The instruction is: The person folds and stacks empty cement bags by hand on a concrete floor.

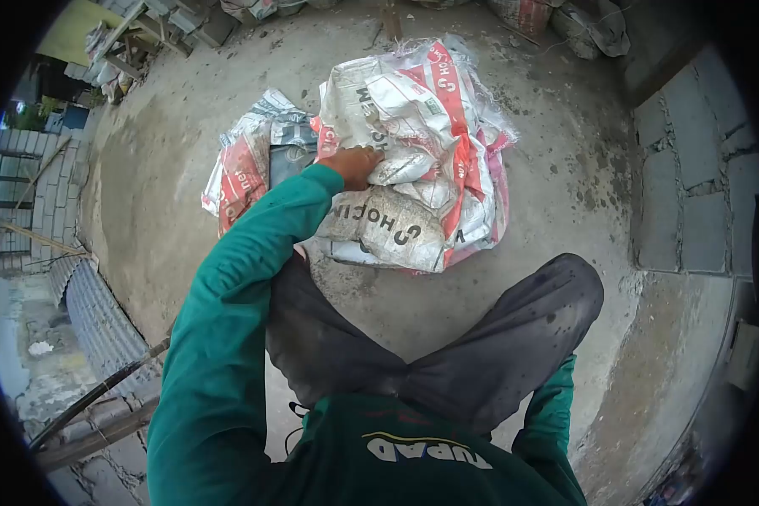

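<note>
In front of my crossed legs, a pile of crumpled cement sacks (394, 226) lies on the concrete floor, white and red with dark lettering, some dirty and frayed at the edges. Reaching forward, my left hand (356, 166) is on the top of this pile, its fingers curled closed on a fold of sack. A second, smaller heap of sacks (243, 170), red, white and grey, sits just left of it. My right arm hangs down beside my right thigh in a green sleeve (552, 413), and the hand itself is out of sight.
A hollow-block wall (687, 181) runs along the right. Filled sacks (519, 15) stand at the back. To the left are a corrugated sheet (101, 316), wooden poles (97, 434) and more blocks (55, 190). Stained concrete floor (156, 177) surrounds the piles.
</note>
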The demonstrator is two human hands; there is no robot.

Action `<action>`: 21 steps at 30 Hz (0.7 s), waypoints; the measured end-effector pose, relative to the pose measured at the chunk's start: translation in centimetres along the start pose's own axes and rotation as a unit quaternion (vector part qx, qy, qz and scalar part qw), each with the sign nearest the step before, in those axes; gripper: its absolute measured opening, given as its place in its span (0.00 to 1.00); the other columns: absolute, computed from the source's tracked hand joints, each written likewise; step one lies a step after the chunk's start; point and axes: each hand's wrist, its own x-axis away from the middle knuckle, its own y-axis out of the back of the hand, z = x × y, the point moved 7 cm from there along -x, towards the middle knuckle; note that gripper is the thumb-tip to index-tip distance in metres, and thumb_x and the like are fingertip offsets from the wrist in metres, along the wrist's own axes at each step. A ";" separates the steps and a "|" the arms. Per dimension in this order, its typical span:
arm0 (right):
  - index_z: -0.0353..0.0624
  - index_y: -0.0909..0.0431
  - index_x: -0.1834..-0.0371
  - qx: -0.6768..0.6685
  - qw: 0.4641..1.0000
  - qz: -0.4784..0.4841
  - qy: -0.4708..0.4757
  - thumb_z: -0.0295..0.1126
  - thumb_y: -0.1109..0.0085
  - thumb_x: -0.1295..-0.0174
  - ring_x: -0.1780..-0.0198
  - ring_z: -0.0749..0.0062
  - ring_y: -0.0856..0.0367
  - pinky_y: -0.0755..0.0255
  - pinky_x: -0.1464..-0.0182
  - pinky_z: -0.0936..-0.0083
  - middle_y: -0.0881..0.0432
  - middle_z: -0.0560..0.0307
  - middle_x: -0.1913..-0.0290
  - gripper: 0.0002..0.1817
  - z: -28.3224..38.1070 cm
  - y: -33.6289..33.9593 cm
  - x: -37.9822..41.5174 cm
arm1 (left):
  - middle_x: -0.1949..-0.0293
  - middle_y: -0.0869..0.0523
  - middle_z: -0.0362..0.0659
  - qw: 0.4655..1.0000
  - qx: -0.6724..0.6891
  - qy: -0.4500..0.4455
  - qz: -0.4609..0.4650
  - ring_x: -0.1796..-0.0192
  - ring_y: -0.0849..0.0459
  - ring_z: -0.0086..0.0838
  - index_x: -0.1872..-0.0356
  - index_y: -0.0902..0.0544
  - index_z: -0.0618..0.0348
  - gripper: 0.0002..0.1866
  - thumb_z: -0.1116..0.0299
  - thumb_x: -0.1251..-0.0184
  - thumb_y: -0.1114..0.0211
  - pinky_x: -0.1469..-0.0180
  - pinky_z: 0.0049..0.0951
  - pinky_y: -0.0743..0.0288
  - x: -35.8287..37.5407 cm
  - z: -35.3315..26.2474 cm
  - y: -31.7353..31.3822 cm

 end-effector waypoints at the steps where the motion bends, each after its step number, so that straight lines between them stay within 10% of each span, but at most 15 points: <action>1: 0.37 0.18 0.56 -0.011 1.000 -0.007 0.010 0.54 0.50 0.22 0.57 0.66 0.15 0.22 0.50 0.71 0.13 0.53 0.61 0.27 1.1 -0.5 0.7 | 0.38 0.19 0.59 1.000 0.010 -0.011 -0.015 0.37 0.18 0.54 0.33 0.26 0.61 0.35 0.67 0.44 0.27 0.35 0.45 0.23 1.7 -0.8 1.6; 11: 0.37 0.18 0.56 -0.047 0.999 -0.013 0.005 0.55 0.50 0.23 0.57 0.66 0.15 0.22 0.50 0.71 0.13 0.53 0.60 0.28 4.9 -6.0 11.1 | 0.38 0.17 0.59 0.844 0.368 0.251 -0.300 0.38 0.17 0.41 0.33 0.27 0.75 0.34 0.62 0.34 0.27 0.35 0.36 0.23 26.9 9.5 5.3; 15: 0.37 0.18 0.56 -0.057 0.998 -0.005 0.000 0.56 0.51 0.23 0.57 0.66 0.14 0.22 0.50 0.71 0.13 0.53 0.60 0.28 5.7 -8.2 13.1 | 0.42 0.15 0.61 0.716 0.388 0.475 -0.333 0.40 0.15 0.43 0.34 0.27 0.79 0.40 0.59 0.40 0.23 0.39 0.38 0.22 37.2 20.2 -10.7; 21: 0.38 0.18 0.56 -0.072 0.997 -0.015 -0.036 0.57 0.51 0.23 0.57 0.66 0.14 0.21 0.50 0.71 0.13 0.53 0.59 0.29 4.5 -11.8 14.5 | 0.45 0.15 0.67 0.666 0.310 0.603 -0.312 0.42 0.14 0.56 0.40 0.26 0.75 0.42 0.55 0.49 0.17 0.40 0.45 0.21 43.4 21.5 -25.6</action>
